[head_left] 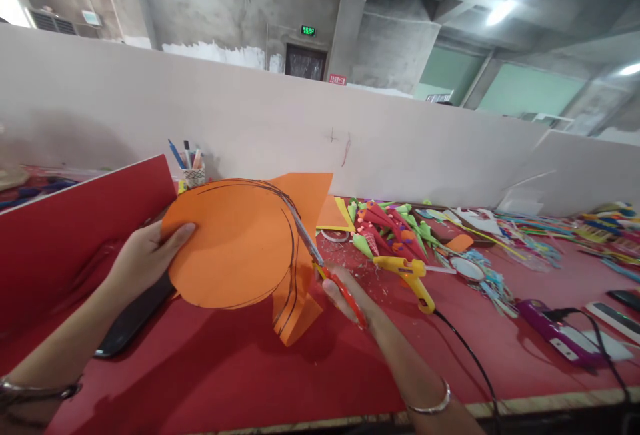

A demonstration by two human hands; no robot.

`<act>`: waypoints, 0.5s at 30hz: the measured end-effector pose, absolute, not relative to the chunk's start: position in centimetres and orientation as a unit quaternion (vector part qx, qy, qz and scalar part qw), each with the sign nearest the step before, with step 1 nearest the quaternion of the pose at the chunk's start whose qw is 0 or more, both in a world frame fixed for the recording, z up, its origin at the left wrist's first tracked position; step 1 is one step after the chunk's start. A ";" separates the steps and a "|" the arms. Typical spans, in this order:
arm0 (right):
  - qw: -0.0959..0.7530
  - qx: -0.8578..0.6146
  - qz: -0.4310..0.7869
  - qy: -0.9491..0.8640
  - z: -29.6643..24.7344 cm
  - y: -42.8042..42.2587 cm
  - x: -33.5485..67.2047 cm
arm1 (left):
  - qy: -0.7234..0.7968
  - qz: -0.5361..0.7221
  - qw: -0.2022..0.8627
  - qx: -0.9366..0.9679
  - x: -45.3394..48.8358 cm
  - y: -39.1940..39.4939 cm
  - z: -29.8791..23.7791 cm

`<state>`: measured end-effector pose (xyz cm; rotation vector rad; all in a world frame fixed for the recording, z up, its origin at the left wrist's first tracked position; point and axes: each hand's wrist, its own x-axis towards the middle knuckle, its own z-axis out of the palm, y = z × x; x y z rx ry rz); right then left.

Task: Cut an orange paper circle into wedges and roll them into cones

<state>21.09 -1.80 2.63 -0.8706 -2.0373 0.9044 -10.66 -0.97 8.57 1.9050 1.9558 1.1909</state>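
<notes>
My left hand point(150, 255) pinches the left edge of an orange sheet of craft paper point(230, 242), thumb on top, and holds it above the table. Black curved lines are drawn on the sheet, and its left and lower edges are cut round. Red-handled scissors point(345, 292) are in my right hand point(345, 288), their blades on the sheet's right side along the drawn curve. A partly cut strip point(295, 315) curls down below the blades, and a pointed orange piece sticks up at the upper right.
A yellow glue gun point(407, 275) with a black cord lies right of my right hand. Behind it is a pile of red and green cones point(390, 228). A purple power strip point(560, 335) sits further right. A pen cup point(193, 172) and a red board point(85, 242) stand at the left.
</notes>
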 end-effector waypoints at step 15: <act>0.379 -0.367 0.354 -0.772 1.8 -1.6 20.9 | 0.641 0.380 0.052 0.665 -10.5 -1.1 8.8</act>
